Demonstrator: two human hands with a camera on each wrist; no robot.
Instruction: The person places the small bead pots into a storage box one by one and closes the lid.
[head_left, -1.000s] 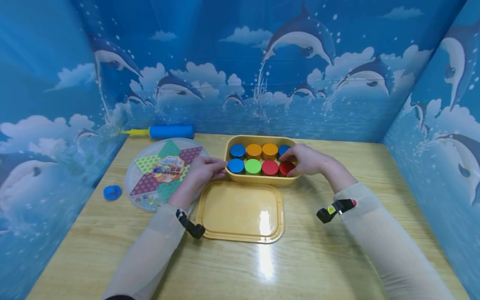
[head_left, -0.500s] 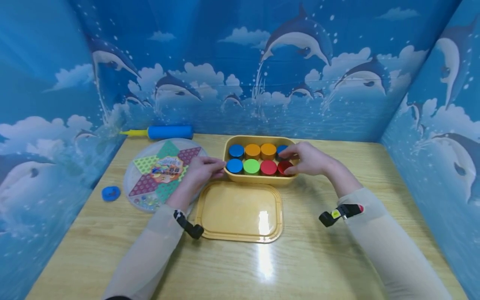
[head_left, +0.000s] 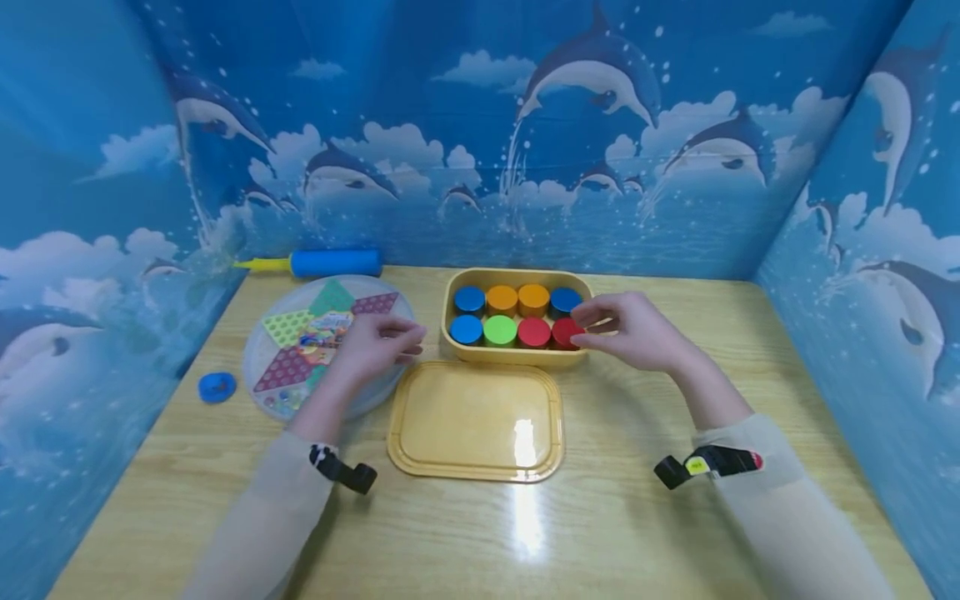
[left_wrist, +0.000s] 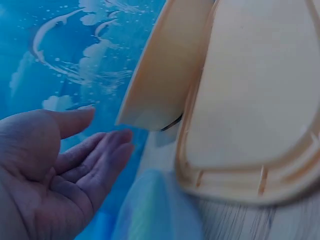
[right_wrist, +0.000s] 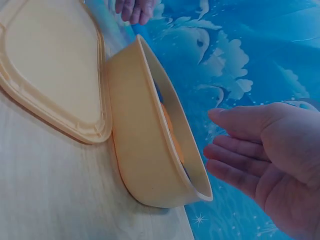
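Observation:
A yellow plastic tub (head_left: 517, 357) stands at the back of the table, holding several round lidded pots in two rows. Their tops are blue (head_left: 467, 329), orange (head_left: 502, 299), green (head_left: 499, 330) and red (head_left: 534, 332). In front lies its flat yellow lid (head_left: 476, 421), also seen in the left wrist view. My right hand (head_left: 633, 329) hovers at the tub's right end, thumb and fingers apart and holding nothing. Beyond the tub's left end, above the game board, my left hand (head_left: 378, 342) hangs with loosely bent fingers. Both wrist views show a gap between hand and tub.
A round Chinese checkers board (head_left: 292, 321) with marbles lies at the left. Behind it is a blue hand pump (head_left: 335, 262) with a yellow nozzle. A small blue object (head_left: 217, 387) lies near the table's left edge. Dolphin-print curtains (head_left: 480, 125) border the table.
My left hand has come off the tub's left end and moved left. The right hand has drawn back to the right from the end pots, which stay in the tub.

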